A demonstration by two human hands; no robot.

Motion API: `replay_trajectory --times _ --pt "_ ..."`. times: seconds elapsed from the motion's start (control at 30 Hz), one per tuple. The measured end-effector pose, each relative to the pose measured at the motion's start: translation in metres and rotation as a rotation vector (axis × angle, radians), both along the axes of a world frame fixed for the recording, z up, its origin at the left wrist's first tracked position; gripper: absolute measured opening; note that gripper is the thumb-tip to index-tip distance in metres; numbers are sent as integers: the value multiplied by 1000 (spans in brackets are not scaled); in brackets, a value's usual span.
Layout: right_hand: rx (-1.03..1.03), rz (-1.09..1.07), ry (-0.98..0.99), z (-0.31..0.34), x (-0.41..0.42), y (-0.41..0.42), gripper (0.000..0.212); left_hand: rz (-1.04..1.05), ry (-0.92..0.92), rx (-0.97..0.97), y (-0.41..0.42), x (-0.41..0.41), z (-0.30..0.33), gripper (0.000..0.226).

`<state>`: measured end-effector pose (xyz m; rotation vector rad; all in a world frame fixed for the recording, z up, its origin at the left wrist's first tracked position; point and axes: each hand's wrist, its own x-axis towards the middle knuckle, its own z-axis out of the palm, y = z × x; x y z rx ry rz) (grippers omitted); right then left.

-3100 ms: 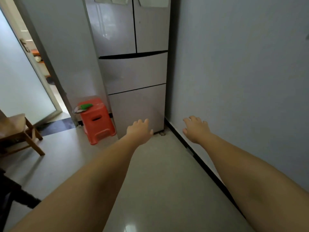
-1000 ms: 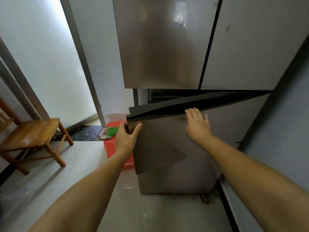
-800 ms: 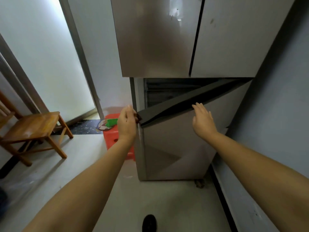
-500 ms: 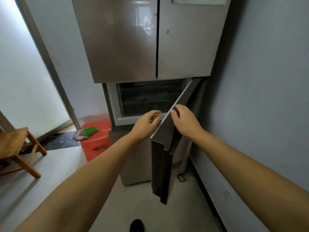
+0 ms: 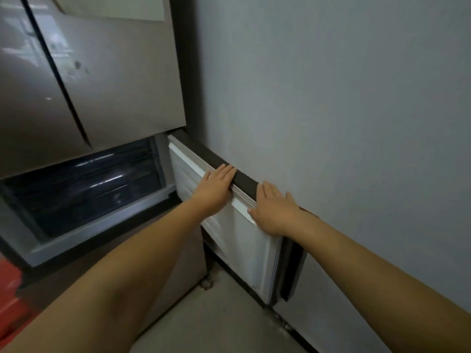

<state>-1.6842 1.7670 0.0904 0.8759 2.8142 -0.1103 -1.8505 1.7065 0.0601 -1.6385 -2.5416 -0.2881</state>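
Here, both hands lie flat on the top edge of the fridge door (image 5: 242, 240), which stands wide open beside the wall (image 5: 331, 118).

The left hand (image 5: 215, 189) rests with straight fingers across the door's dark top edge, grasping nothing. Just beside it, nearer the person, the right hand (image 5: 276, 212) is spread over the same edge with fingers loose and the thumb on the white inner lining; it is not clenched either. Under the two palms the door hangs upright, its white inner face turned to the person and its outer face close to the wall. Away from the hands on the left, the dark compartment (image 5: 86, 187) gapes below the closed upper doors (image 5: 114, 80). A red stool (image 5: 10, 291) shows far left of the left forearm.
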Motion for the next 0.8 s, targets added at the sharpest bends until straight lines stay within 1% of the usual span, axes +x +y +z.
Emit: replay_trajectory --times 0.13,0.23,0.37,0.57,0.6,0.63,0.67,0.73,0.77,0.8 --pt "146 -51 102 -6 15 46 62 -59 -1 53 41 -5 -5 54" --pt "198 -68 115 -7 19 77 60 -88 2 81 69 -8 -10 52" --pt "213 -80 102 -8 20 100 59 -123 -1 103 86 -11 -13 52" --pt "180 -94 126 -8 21 115 59 -152 -27 82 94 -12 -9 56" --pt "164 -97 175 -7 20 113 59 -145 -39 86 92 -9 -9 58" --pt "136 -93 287 -7 16 109 58 -126 -74 117 86 -8 -10 60" --pt "100 -82 444 -6 10 103 55 -101 -126 173 78 -8 -13 60" --pt "43 18 754 -1 -15 84 44 8 -271 310 52 -17 -25 58" --pt "23 46 852 4 -24 78 39 36 -339 350 47 -19 -26 56" --pt "-45 129 894 0 -48 64 34 130 -418 372 24 -29 -37 53"
